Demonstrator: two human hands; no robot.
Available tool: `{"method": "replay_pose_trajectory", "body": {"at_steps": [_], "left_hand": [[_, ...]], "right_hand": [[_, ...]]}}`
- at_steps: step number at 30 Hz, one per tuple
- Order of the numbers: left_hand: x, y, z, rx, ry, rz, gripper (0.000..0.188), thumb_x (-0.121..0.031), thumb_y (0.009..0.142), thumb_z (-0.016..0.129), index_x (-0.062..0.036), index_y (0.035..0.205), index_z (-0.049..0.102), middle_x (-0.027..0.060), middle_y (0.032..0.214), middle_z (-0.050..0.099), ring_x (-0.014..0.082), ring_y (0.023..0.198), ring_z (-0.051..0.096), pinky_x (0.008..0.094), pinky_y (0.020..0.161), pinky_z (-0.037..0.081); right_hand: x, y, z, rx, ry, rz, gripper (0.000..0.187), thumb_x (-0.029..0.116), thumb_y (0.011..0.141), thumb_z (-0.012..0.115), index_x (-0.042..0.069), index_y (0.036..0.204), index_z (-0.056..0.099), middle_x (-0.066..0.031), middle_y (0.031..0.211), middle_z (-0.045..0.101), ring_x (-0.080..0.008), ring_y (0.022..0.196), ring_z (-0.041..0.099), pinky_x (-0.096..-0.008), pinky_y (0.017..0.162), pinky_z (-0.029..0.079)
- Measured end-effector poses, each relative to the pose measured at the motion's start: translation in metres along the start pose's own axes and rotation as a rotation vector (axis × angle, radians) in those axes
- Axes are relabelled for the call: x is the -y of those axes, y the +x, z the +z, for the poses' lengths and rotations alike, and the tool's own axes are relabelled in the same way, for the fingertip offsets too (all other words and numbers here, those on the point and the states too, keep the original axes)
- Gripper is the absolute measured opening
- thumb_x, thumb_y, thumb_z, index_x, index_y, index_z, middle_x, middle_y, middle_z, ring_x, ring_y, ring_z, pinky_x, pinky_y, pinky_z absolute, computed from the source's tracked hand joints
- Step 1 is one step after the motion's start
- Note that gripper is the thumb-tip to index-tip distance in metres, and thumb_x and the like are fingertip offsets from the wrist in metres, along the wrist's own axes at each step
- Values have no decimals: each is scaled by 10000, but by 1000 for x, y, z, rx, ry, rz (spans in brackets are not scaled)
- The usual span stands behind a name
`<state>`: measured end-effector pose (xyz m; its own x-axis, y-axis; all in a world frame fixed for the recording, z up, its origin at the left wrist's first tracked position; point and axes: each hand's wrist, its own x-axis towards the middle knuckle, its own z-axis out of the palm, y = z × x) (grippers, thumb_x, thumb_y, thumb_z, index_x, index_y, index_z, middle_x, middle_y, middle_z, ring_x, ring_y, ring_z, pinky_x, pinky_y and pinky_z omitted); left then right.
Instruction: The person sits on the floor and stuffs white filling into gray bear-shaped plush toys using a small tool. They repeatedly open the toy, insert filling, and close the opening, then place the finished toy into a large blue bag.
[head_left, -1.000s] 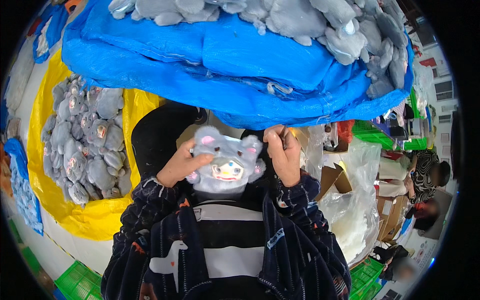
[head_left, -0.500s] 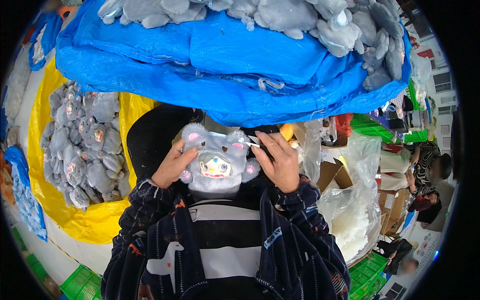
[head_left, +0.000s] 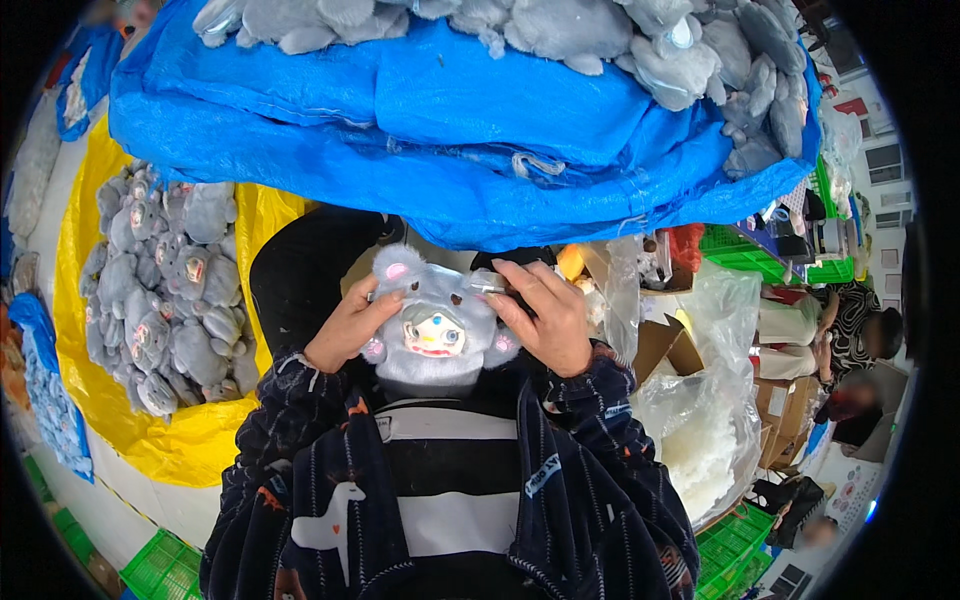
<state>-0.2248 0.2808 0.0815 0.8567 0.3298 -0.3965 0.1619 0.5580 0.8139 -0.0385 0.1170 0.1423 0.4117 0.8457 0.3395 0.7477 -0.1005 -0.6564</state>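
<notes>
Head view: both hands hold a grey plush doll (head_left: 432, 330) up close to the chest, its painted face toward the camera. Left hand (head_left: 348, 328) has its fingers wrapped round the doll's hood; right hand (head_left: 545, 318) fingers pinch something small and shiny at the doll's ear. Looks mid-job to me: a heap of the same grey dolls (head_left: 160, 285) lies on a yellow sheet (head_left: 190, 445) at left, more on the blue tarp (head_left: 450, 130) above. Clear plastic bag of white stuffing (head_left: 700, 440) and cardboard boxes (head_left: 655, 345) at right.
</notes>
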Motion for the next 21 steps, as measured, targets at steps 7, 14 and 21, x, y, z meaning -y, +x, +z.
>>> {"method": "replay_pose_trajectory", "body": {"at_steps": [7,14,21], "left_hand": [[14,2,-7,-40,-91,9,363,-207,916,533,-37,1231,476,42,1083,580,93,942,559,226,801,465],[-1,-5,6,-26,-17,66,329,-201,922,521,-31,1202,494,35,1060,584,82,934,552,225,787,465],[0,-7,5,-79,135,155,285,-234,940,490,-10,1106,550,5,943,589,45,855,513,194,733,424]], "right_hand": [[-9,0,-14,-143,1524,548,242,163,875,580,10,1060,608,15,778,514,-56,597,446,-206,530,365],[6,14,19,-37,310,137,171,88,759,702,-5,881,626,-38,709,531,-82,642,482,-224,563,379],[-15,5,2,-307,1251,636,222,247,905,562,88,768,488,41,606,430,-38,499,355,-205,445,284]]}}
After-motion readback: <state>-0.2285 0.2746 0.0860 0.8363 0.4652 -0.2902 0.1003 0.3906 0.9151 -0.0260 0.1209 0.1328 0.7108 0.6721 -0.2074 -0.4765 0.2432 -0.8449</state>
